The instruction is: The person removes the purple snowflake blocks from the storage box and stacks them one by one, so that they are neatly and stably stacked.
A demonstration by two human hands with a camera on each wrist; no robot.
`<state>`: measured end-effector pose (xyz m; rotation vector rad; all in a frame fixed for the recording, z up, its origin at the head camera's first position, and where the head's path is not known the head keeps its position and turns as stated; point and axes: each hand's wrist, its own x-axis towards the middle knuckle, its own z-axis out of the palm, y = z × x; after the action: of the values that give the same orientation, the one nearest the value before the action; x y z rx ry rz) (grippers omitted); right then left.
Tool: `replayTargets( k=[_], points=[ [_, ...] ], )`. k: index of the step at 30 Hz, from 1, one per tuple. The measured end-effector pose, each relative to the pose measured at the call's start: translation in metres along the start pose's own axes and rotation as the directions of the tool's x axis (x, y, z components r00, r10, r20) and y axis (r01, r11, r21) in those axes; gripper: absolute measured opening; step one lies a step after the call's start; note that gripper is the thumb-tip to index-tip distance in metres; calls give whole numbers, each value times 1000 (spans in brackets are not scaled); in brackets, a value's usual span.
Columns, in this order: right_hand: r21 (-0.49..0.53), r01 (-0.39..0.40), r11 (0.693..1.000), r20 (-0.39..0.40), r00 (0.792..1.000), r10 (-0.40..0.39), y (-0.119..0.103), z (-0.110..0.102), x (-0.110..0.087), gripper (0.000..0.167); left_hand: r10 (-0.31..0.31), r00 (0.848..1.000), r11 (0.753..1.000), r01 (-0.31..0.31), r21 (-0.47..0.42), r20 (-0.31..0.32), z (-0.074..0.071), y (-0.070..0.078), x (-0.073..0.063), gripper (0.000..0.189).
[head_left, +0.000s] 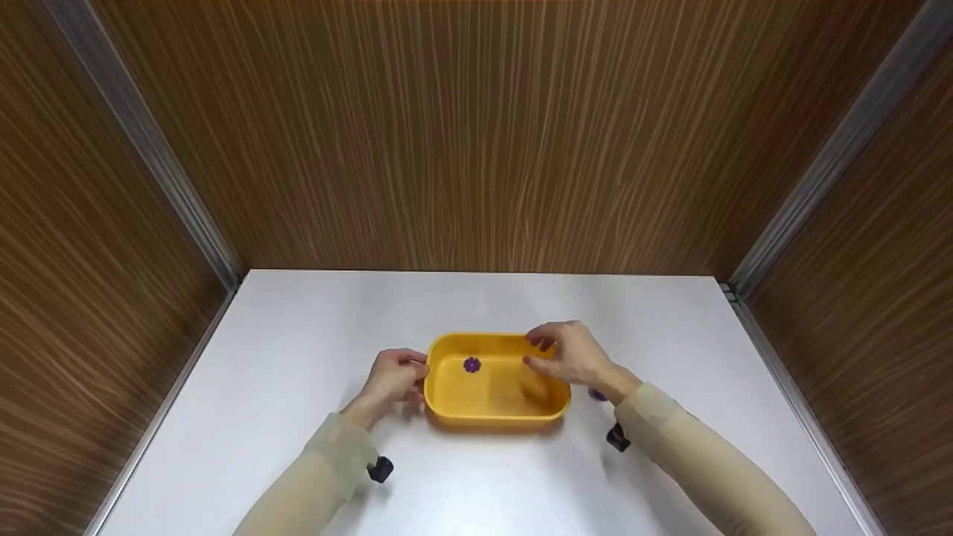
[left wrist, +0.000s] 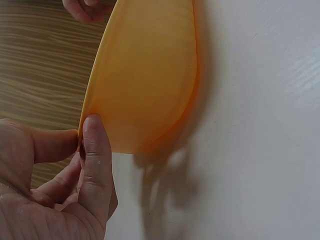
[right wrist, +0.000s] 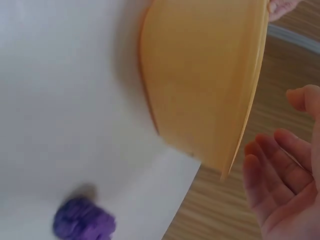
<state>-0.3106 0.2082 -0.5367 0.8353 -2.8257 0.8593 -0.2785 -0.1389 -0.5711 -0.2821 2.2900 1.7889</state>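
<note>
A yellow plastic tub point(head_left: 497, 419) with rounded corners sits on the white table in the head view. My left hand point(head_left: 392, 378) pinches its left rim between thumb and fingers, as the left wrist view of the tub point(left wrist: 145, 75) also shows. Over the tub's right end hovers my right hand point(head_left: 573, 357), fingers loosely bent and apart, with nothing in its grasp. Inside the tub, toward the back left, lies a small purple flower-shaped piece point(head_left: 472, 365). A lumpy purple ball-like object point(right wrist: 82, 220) rests on the table right of the tub, partly hidden by my right wrist in the head view.
The white tabletop point(head_left: 313, 320) is bordered by a wood-grain back panel point(head_left: 476, 149) and side panels with grey metal rails point(head_left: 811, 141). A small black block point(head_left: 380, 470) is at my left wrist, another black block point(head_left: 618, 438) at my right.
</note>
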Motion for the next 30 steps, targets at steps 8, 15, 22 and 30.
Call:
replayTargets(
  k=[8,15,22,30],
  points=[
    [-7,10,1000,134,991,-9,-21,25,21,47,-8,1000,1000,8,-1,0,-1,-1,2,25],
    [-38,69,997,169,984,-62,-27,44,35,50,-1,1000,1000,1,5,-2,-3,0,0,27],
    [-30,76,997,234,970,-67,-31,56,45,54,4,1000,1000,-4,-9,4,-2,0,0,28],
    [-5,32,999,293,956,-29,-37,68,52,65,3,1000,1000,-3,14,-3,-2,0,0,29]
  ],
)
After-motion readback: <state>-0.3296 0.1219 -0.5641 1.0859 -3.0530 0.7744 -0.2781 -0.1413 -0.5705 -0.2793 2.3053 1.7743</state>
